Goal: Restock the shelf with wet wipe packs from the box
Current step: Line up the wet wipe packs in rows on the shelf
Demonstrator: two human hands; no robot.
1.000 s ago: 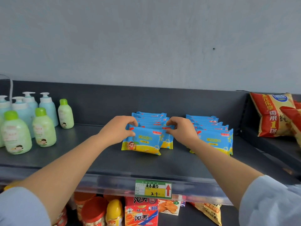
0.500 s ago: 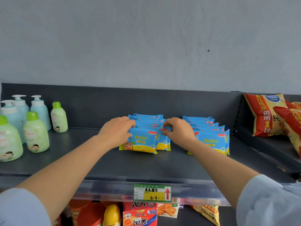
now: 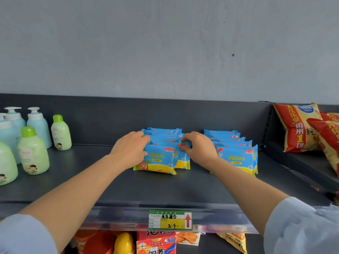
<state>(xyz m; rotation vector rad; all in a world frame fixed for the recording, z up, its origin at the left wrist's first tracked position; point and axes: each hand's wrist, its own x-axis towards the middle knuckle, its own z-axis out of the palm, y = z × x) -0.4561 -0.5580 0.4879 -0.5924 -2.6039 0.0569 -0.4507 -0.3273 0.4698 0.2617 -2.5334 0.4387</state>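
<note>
Two rows of blue-and-yellow wet wipe packs stand on the dark grey shelf (image 3: 165, 187). The front pack (image 3: 159, 160) of the left row stands slightly askew. My left hand (image 3: 130, 147) grips its left upper edge, fingers curled over the top. My right hand (image 3: 198, 146) pinches the upper right corner of the front packs of that same row. The right row (image 3: 236, 156) stands untouched beside my right wrist. The box is not in view.
Green and blue pump bottles (image 3: 33, 149) stand at the shelf's left. Red-and-yellow snack bags (image 3: 299, 127) lean on the neighbouring shelf to the right. A price tag (image 3: 170, 219) hangs on the front rail. Snack boxes and jars sit on the shelf below.
Both hands stay on the left row's front packs and have barely shifted on them. The view has moved slightly, so the bottles sit further left in frame.
</note>
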